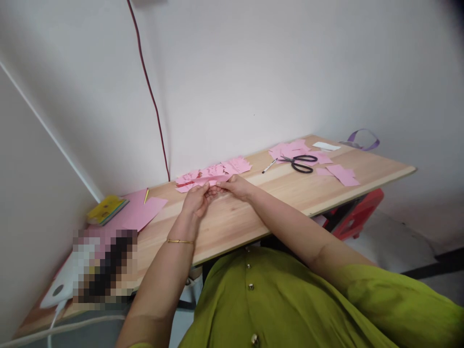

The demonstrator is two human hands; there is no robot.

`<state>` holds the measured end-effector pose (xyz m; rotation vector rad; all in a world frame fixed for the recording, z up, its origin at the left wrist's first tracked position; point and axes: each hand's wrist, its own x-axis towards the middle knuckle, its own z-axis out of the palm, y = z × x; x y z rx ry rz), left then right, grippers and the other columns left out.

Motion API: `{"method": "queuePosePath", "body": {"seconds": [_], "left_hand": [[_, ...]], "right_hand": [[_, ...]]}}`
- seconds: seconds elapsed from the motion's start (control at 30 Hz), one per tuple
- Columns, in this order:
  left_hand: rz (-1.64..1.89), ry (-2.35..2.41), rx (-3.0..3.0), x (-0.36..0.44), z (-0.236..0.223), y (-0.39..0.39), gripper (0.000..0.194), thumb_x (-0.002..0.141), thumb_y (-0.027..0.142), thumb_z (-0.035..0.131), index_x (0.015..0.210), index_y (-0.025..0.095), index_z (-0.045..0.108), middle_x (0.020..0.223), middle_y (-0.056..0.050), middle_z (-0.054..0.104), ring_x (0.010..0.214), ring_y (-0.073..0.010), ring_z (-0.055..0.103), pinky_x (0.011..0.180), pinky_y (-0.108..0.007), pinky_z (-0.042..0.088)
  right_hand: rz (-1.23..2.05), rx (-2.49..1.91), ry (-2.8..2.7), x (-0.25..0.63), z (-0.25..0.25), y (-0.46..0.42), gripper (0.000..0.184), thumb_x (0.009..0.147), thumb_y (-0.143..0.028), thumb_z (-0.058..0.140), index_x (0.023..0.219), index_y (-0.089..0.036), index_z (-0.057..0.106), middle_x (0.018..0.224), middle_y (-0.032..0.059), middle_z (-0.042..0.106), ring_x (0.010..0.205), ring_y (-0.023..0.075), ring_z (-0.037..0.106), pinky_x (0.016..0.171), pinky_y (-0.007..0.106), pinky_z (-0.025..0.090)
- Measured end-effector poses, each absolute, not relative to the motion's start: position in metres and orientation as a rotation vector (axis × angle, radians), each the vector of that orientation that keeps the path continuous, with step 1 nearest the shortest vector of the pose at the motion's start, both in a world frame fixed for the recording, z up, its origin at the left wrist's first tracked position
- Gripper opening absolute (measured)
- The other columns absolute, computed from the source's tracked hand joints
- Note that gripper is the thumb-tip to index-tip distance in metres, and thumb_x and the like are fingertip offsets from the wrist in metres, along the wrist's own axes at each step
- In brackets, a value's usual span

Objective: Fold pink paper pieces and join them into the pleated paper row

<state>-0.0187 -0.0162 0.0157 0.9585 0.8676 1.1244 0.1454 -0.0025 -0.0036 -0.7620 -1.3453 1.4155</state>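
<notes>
Both hands meet over the wooden table. My left hand (197, 198) pinches the near edge of a piece of pink paper (213, 181), its thumb on top. From the other side my right hand (232, 185) grips the same sheet, fingers curled underneath and close to the left fingers. Directly behind the hands, cut and creased pink paper pieces with jagged edges (237, 165) lie in a row near the wall. The held sheet partly covers them.
To the right lie black-handled scissors (303, 163), a pen (269, 166), pink paper scraps (342, 174) and a white strip (326, 146). On the left are pink sheets (154, 211), a yellow pack (105, 209), and a white device with a cable (60, 290). A red stool (358, 217) stands below the table (232, 227).
</notes>
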Motion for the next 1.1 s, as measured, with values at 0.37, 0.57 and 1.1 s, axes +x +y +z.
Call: {"method": "queuePosePath", "body": {"seconds": [0.37,0.57,1.1], "left_hand": [[1.174,0.916,0.88,-0.017,0.01,-0.019,0.011,0.076,0.017,0.072,0.076,0.015,0.061,0.069,-0.002,0.066,0.058,-0.0103,0.059,0.063,-0.025,0.053],[1.252,0.873,0.674,-0.015,0.012,-0.016,0.012,0.081,0.011,0.066,0.075,0.014,0.055,0.061,-0.001,0.061,0.055,-0.011,0.061,0.062,-0.026,0.055],[1.253,0.847,0.874,-0.012,0.012,-0.019,0.007,0.076,0.016,0.068,0.079,0.01,0.066,0.077,-0.01,0.072,0.071,-0.0152,0.069,0.078,-0.03,0.056]], "right_hand": [[1.354,-0.892,-1.415,0.153,-0.007,0.002,0.027,0.065,-0.038,0.08,0.07,-0.012,0.072,0.067,0.0041,0.071,0.058,0.0097,0.057,0.059,0.022,0.045],[1.335,-0.956,-1.45,0.156,-0.008,0.005,0.025,0.066,-0.037,0.076,0.073,-0.014,0.069,0.069,0.0026,0.07,0.059,0.0111,0.057,0.058,0.024,0.043],[0.712,-0.815,-1.663,0.148,-0.007,0.006,0.02,0.073,-0.031,0.069,0.088,-0.017,0.071,0.085,0.0037,0.065,0.076,0.0143,0.055,0.072,0.028,0.044]]}}
